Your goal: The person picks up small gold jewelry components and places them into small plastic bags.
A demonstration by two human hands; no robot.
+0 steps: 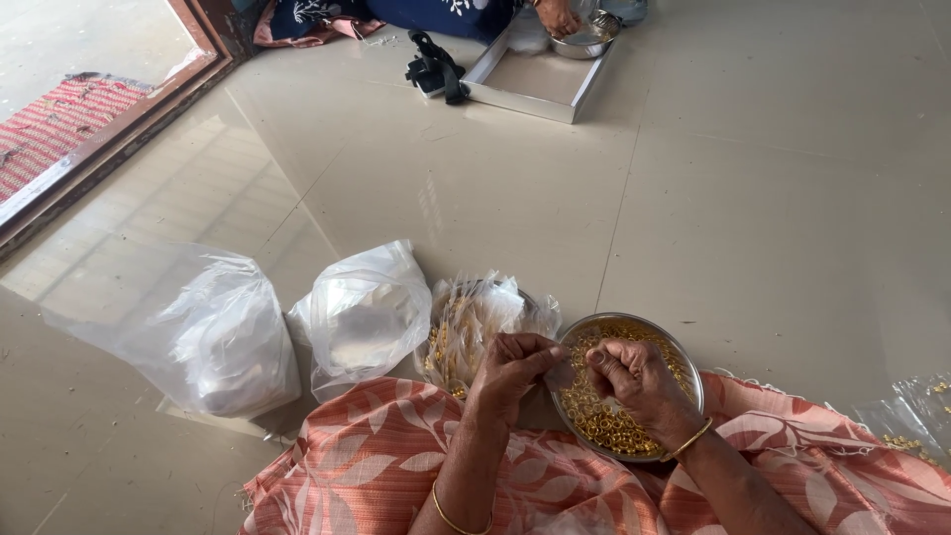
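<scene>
Both hands meet over a round steel plate [684, 369] heaped with small golden rings [604, 421], which rests on the orange leaf-print cloth [376, 466] across the lap. The left hand [510, 369] and right hand [634, 374] have fingers pinched together on something too small to make out. Clear plastic bags [362, 312] lie on the tiled floor [773, 228] just left.

Beside the one round steel plate [684, 372] of countless small gold rings [604, 421], three clear plastic bags [362, 312] lie left; two hands [515, 367] work above it.
</scene>
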